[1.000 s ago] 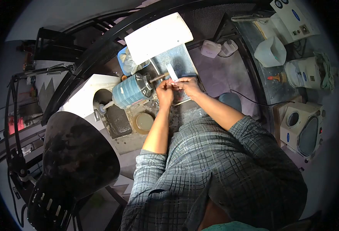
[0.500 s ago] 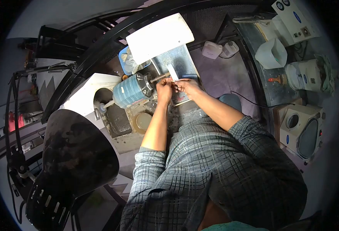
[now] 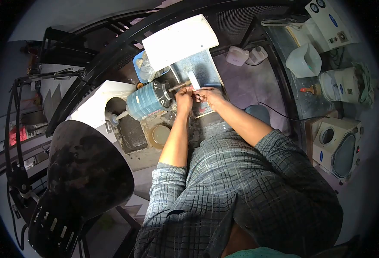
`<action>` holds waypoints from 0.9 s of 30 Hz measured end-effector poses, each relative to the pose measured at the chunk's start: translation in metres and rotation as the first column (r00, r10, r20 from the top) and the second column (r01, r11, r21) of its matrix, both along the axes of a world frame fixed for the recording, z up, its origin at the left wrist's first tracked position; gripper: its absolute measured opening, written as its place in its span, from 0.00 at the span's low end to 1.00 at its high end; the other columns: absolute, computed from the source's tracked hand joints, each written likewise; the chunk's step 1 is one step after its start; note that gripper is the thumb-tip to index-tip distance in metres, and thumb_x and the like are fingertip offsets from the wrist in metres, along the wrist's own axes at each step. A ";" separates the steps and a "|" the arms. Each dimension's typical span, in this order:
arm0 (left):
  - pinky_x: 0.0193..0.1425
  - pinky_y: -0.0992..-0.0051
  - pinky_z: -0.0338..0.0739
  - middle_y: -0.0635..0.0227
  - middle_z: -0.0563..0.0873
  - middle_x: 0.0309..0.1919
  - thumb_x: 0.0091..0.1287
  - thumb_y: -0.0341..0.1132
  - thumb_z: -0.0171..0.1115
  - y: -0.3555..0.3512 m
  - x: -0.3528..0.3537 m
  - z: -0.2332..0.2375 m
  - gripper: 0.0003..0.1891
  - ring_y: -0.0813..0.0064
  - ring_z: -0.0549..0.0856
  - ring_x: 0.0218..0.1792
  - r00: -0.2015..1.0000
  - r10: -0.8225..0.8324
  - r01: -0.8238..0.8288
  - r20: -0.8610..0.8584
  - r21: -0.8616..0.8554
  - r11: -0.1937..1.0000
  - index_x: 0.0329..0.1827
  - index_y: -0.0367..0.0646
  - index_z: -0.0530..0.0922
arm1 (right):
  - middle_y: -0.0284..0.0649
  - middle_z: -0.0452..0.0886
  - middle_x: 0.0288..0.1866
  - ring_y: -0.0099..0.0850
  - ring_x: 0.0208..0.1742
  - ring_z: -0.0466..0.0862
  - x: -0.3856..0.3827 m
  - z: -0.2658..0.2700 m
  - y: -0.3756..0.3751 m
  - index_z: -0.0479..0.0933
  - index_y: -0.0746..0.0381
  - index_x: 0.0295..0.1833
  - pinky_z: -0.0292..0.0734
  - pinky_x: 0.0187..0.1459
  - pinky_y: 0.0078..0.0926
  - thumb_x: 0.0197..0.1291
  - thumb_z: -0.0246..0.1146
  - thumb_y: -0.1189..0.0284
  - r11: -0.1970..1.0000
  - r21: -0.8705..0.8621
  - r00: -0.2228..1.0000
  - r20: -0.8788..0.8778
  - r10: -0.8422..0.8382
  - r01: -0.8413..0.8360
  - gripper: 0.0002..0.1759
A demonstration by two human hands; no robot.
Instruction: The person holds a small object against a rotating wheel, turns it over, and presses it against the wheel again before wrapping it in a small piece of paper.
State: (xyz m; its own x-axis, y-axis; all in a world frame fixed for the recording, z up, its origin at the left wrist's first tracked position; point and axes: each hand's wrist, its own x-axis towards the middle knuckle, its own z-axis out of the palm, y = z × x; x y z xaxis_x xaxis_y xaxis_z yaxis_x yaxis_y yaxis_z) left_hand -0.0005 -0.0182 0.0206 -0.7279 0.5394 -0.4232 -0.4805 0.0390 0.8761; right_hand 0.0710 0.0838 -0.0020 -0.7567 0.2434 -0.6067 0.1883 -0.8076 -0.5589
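A blue motor (image 3: 143, 102) with a black end cap lies on the bench, its shaft (image 3: 179, 86) reaching to a white polishing wheel (image 3: 194, 80) seen nearly edge-on. Right below the wheel, my left hand (image 3: 184, 101) and my right hand (image 3: 212, 97) meet with fingers pinched together. Between the fingertips shows a bit of a small pinkish piece (image 3: 192, 88), mostly hidden; I cannot tell its kind. Behind the wheel is a blue-grey tray (image 3: 192, 64) under a white hood (image 3: 180, 42).
A blue basin (image 3: 142, 77) with bags stands behind the motor. To its front are a round bowl (image 3: 159, 136) and a dark rectangular basin (image 3: 132, 136). A black lamp shade (image 3: 88, 167) looms at left. Plastic jugs (image 3: 237, 56) and a side bench with machines (image 3: 333, 146) are at right.
Both hands stay at the wheel with almost no movement. The whole view has shifted very slightly.
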 end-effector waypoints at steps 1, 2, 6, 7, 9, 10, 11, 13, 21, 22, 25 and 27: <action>0.24 0.76 0.73 0.64 0.78 0.23 0.67 0.28 0.46 0.000 0.000 -0.001 0.10 0.74 0.77 0.20 1.000 0.000 0.000 -0.001 0.003 1.000 0.33 0.32 0.75 | 0.39 0.80 0.27 0.23 0.24 0.77 0.000 0.003 0.001 0.78 0.68 0.32 0.72 0.25 0.17 0.50 0.62 0.78 1.000 0.003 1.000 -0.001 0.000 0.000 0.04; 0.25 0.76 0.73 0.64 0.78 0.23 0.66 0.28 0.45 0.000 0.001 -0.002 0.10 0.74 0.77 0.21 1.000 0.019 -0.019 0.018 0.012 1.000 0.33 0.32 0.75 | 0.38 0.80 0.27 0.23 0.24 0.77 0.001 0.007 0.002 0.78 0.69 0.32 0.72 0.25 0.17 0.50 0.62 0.78 1.000 0.004 1.000 -0.003 0.014 -0.014 0.04; 0.25 0.78 0.74 0.64 0.79 0.22 0.67 0.27 0.45 -0.006 0.010 0.001 0.09 0.76 0.78 0.19 0.998 0.065 -0.062 -0.021 0.115 0.991 0.33 0.33 0.74 | 0.38 0.80 0.26 0.22 0.24 0.77 0.005 0.017 -0.001 0.78 0.71 0.32 0.70 0.26 0.15 0.47 0.64 0.81 0.997 0.067 0.999 -0.009 0.041 -0.040 0.05; 0.25 0.78 0.74 0.64 0.79 0.22 0.67 0.27 0.45 -0.007 0.012 0.003 0.09 0.76 0.78 0.19 0.998 0.066 -0.063 -0.020 0.114 0.992 0.33 0.33 0.74 | 0.38 0.80 0.26 0.22 0.24 0.77 0.006 0.019 -0.003 0.78 0.71 0.32 0.70 0.26 0.15 0.47 0.64 0.81 0.997 0.066 0.999 -0.007 0.042 -0.041 0.05; 0.27 0.78 0.74 0.64 0.80 0.24 0.67 0.26 0.45 -0.009 0.016 0.006 0.09 0.77 0.79 0.21 0.992 0.108 -0.097 -0.064 0.156 0.983 0.34 0.33 0.74 | 0.39 0.80 0.27 0.21 0.25 0.77 0.007 0.021 -0.007 0.78 0.71 0.33 0.70 0.26 0.15 0.46 0.64 0.82 0.992 0.129 1.000 0.008 -0.008 0.007 0.07; 0.27 0.78 0.74 0.64 0.80 0.24 0.67 0.26 0.45 -0.010 0.017 0.009 0.09 0.77 0.79 0.21 0.992 0.110 -0.100 -0.063 0.154 0.983 0.34 0.33 0.74 | 0.39 0.80 0.27 0.21 0.25 0.77 0.007 0.021 -0.008 0.78 0.71 0.33 0.70 0.26 0.15 0.46 0.64 0.82 0.992 0.128 1.000 0.010 -0.006 0.005 0.07; 0.28 0.79 0.74 0.65 0.80 0.24 0.67 0.26 0.45 -0.009 0.018 0.011 0.08 0.77 0.79 0.21 0.987 0.112 -0.098 -0.116 0.123 0.988 0.35 0.33 0.75 | 0.40 0.81 0.28 0.21 0.25 0.77 0.008 0.021 -0.008 0.78 0.72 0.34 0.70 0.27 0.15 0.47 0.64 0.82 0.988 0.155 0.999 -0.032 0.006 -0.001 0.07; 0.28 0.79 0.74 0.66 0.80 0.24 0.67 0.25 0.45 -0.009 0.019 0.014 0.08 0.78 0.79 0.22 0.979 0.113 -0.098 -0.168 0.094 0.991 0.35 0.33 0.75 | 0.41 0.81 0.29 0.22 0.26 0.77 0.009 0.025 -0.007 0.78 0.72 0.35 0.71 0.27 0.15 0.47 0.64 0.82 0.983 0.186 0.997 -0.073 0.021 -0.007 0.08; 0.28 0.78 0.76 0.63 0.80 0.25 0.66 0.24 0.45 -0.003 0.018 0.009 0.08 0.76 0.79 0.22 0.981 0.059 -0.057 -0.183 0.012 0.998 0.36 0.32 0.75 | 0.42 0.81 0.30 0.24 0.26 0.78 0.010 0.017 -0.004 0.77 0.73 0.37 0.72 0.28 0.17 0.48 0.64 0.81 0.989 0.147 0.998 -0.057 -0.021 0.029 0.09; 0.28 0.78 0.76 0.63 0.80 0.25 0.66 0.24 0.45 -0.002 0.015 0.007 0.08 0.76 0.79 0.22 0.981 0.059 -0.058 -0.184 0.012 0.998 0.36 0.32 0.75 | 0.42 0.81 0.30 0.24 0.26 0.78 0.008 0.015 -0.002 0.77 0.73 0.37 0.72 0.28 0.17 0.48 0.64 0.81 0.989 0.146 0.998 -0.058 -0.020 0.028 0.09; 0.28 0.77 0.76 0.63 0.80 0.24 0.66 0.25 0.45 -0.001 0.010 0.000 0.08 0.75 0.79 0.21 0.997 0.061 -0.059 -0.037 0.062 0.996 0.35 0.32 0.75 | 0.43 0.81 0.30 0.24 0.25 0.78 0.004 0.007 0.001 0.77 0.73 0.36 0.72 0.26 0.17 0.48 0.63 0.81 0.996 0.091 1.000 -0.011 0.013 -0.012 0.08; 0.27 0.77 0.76 0.63 0.80 0.25 0.66 0.25 0.46 -0.001 0.009 0.000 0.08 0.74 0.79 0.21 0.997 0.076 -0.076 0.001 0.095 0.993 0.34 0.33 0.75 | 0.43 0.81 0.29 0.24 0.24 0.77 0.003 0.007 0.000 0.77 0.72 0.34 0.71 0.25 0.17 0.48 0.63 0.82 0.997 0.078 1.000 -0.024 0.020 -0.018 0.06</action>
